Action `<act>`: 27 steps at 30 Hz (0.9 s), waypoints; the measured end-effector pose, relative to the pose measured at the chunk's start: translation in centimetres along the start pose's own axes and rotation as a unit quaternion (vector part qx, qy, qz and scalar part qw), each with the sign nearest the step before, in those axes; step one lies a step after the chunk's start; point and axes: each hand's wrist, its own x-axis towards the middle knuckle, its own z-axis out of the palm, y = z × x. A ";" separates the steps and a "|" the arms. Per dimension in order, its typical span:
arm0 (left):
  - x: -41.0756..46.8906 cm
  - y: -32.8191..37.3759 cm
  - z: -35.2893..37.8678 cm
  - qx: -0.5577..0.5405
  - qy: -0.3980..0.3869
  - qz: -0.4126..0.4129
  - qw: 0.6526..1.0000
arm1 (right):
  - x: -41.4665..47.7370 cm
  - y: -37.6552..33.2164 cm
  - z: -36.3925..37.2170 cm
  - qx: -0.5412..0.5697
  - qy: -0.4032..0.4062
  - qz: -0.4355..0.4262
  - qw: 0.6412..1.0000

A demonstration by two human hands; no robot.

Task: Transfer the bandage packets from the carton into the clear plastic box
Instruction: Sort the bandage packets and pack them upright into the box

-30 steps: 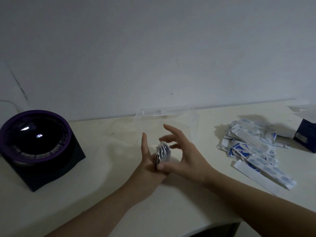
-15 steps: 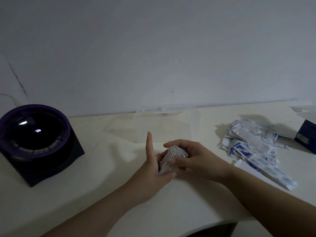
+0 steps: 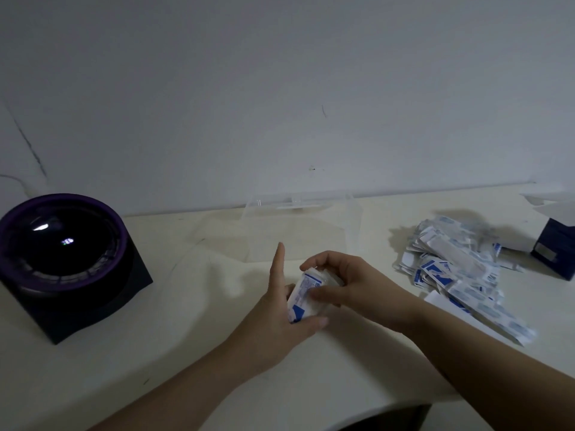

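Your right hand (image 3: 348,284) covers the far side of the stack (image 3: 303,298) and your left hand (image 3: 273,318) hides its near-left side, so the packets in it cannot be counted. The print on its top packet is too small to read. Just beyond your hands, the walls of the box (image 3: 351,225) almost vanish, and what lies inside cannot be told. Far right of your right hand, the carton (image 3: 550,253) is cut by the picture's edge and its opening is not seen. In the pile (image 3: 457,269), between the carton and your right hand, the lower packets are buried. Left of your left hand, the dark device (image 3: 62,265) is cut by the left edge.
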 end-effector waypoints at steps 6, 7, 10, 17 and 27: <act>0.3 0.7 -0.1 -0.004 -0.035 -0.027 0.999 | 0.7 -1.4 0.1 -0.103 0.058 0.004 0.993; 0.3 0.9 -0.1 -0.002 -0.041 -0.025 0.999 | 0.7 -1.8 0.1 -0.135 0.062 0.000 0.989; 0.0 1.6 -0.2 0.003 -0.038 -0.023 0.999 | 0.9 -2.8 0.1 -0.200 0.053 -0.020 0.978; 0.2 1.5 -0.7 -0.040 -0.001 -0.047 0.998 | 1.3 -3.6 -0.4 -0.091 0.204 -0.091 0.971; 0.6 2.1 -1.1 -0.461 -0.029 -0.153 0.874 | 0.5 -2.4 -1.5 0.355 0.144 0.006 0.924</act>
